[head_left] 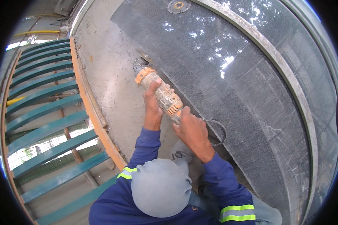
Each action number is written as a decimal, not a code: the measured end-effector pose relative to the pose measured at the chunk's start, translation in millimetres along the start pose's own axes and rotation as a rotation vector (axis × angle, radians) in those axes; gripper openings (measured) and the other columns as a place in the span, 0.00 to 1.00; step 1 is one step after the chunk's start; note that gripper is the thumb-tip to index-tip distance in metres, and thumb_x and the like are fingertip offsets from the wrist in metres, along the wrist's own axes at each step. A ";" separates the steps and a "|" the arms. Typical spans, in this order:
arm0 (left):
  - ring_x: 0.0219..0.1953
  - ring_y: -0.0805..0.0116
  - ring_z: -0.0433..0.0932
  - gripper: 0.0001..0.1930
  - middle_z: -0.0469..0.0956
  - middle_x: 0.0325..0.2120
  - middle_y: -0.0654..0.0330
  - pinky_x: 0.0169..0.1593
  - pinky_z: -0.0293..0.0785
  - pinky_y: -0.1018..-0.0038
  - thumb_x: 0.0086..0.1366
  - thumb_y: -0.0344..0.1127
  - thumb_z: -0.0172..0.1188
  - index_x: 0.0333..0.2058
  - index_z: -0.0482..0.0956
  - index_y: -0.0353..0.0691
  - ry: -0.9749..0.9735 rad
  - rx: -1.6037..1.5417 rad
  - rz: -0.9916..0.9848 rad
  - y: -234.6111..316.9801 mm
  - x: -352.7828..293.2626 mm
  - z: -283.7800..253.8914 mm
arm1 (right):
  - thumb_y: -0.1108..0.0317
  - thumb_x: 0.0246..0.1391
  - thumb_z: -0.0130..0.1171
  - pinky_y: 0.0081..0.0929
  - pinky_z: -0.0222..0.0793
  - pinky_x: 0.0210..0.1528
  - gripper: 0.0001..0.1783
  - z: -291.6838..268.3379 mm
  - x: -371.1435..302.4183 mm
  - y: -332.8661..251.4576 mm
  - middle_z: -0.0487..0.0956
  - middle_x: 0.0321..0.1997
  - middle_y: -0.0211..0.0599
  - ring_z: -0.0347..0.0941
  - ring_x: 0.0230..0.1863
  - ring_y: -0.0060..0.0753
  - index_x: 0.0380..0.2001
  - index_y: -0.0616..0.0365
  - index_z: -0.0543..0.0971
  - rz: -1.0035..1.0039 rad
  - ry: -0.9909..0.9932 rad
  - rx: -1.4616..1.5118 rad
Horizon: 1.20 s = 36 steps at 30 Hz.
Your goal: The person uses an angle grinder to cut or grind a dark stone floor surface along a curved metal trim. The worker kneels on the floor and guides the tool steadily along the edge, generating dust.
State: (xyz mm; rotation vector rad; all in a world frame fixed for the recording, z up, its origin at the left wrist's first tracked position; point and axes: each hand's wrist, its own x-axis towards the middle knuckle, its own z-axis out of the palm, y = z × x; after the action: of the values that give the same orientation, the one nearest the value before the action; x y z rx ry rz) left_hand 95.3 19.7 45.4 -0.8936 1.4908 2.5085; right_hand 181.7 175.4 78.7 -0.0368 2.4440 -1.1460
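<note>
An angle grinder (162, 94), orange and crusted with pale dust, slants up and left along the edge of a dark polished stone slab (221, 97). My left hand (153, 102) wraps round the grinder's body from the left, thumb on top. Further back, my right hand (194, 129) is closed round the tool's rear end. A thin disc (144, 56) at the grinder's front sits by the slab's edge; whether it touches the stone I cannot tell. From near my right hand, a grey cable (224, 131) loops over the slab's edge.
A loose cutting disc (178, 6) lies on the slab's far end. Left stands an orange-edged frame (88, 95) with several green slats (45, 103). Between frame and slab is dusty concrete floor (109, 71). A pale curved rail (289, 80) runs along the right.
</note>
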 end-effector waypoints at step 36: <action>0.28 0.55 0.83 0.17 0.78 0.30 0.51 0.33 0.84 0.60 0.59 0.37 0.66 0.43 0.74 0.36 -0.002 -0.005 -0.008 3.3 -5.2 5.3 | 0.61 0.50 0.71 0.52 0.77 0.35 0.24 -2.8 -7.3 -4.9 0.81 0.28 0.62 0.82 0.33 0.64 0.37 0.65 0.68 -0.017 0.057 0.001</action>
State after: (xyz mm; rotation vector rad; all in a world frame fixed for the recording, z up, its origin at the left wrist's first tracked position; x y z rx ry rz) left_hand 96.1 23.5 52.5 -0.8953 1.4784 2.5081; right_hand 186.4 175.7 86.6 -0.0250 2.4980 -1.1707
